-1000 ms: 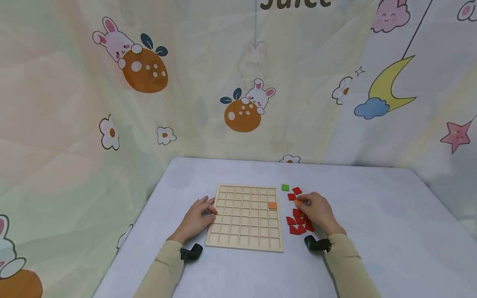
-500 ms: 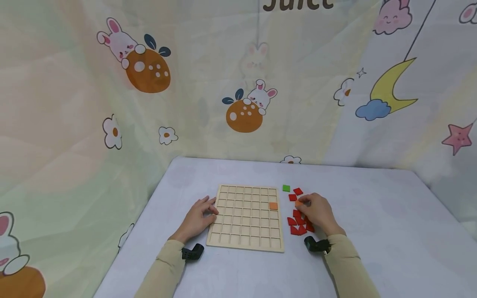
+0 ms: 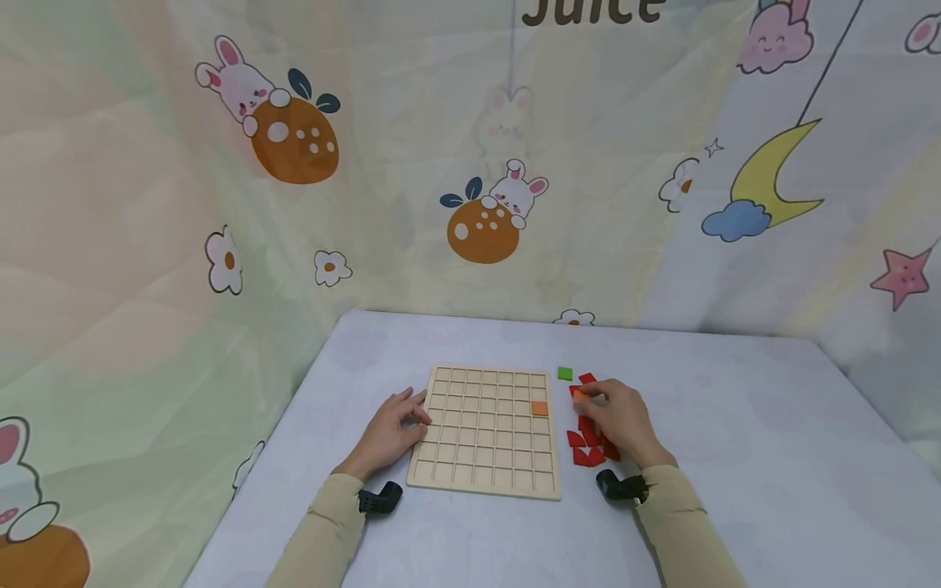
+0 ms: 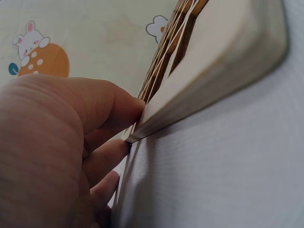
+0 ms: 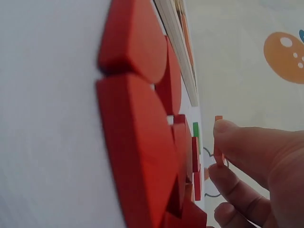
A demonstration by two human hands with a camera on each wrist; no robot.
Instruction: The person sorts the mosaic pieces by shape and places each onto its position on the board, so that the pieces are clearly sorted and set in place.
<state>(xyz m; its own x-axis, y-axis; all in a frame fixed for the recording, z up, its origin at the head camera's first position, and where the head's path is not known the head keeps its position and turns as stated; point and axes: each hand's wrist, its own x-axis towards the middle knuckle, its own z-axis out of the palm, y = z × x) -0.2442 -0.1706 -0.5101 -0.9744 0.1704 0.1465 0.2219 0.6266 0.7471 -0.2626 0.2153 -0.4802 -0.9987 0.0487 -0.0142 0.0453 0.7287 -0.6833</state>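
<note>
In the head view a pale wooden grid board (image 3: 478, 482) lies on the white table, one orange square tile (image 3: 540, 408) set in its right-hand column. My left hand (image 3: 393, 431) is at the board's left edge; the left wrist view has its thumb (image 4: 124, 102) on the rim and a fingertip against the side. Just right of the board, my right hand (image 3: 622, 415) pinches another orange tile (image 5: 218, 142) between thumb and finger, held up off the table. Several red pieces (image 3: 586, 457) lie under and around that hand, some partly hidden by it.
A green square tile (image 3: 564, 373) lies near the board's far right corner. Red tiles with curved edges (image 5: 142, 152) lie close together beneath the right wrist. Behind the table (image 3: 735, 425) hangs a printed cloth (image 3: 397, 147).
My right hand has shifted slightly left toward the board, carrying the orange tile up from among the red pieces. The left hand keeps its place at the board; the view tilts slightly.
</note>
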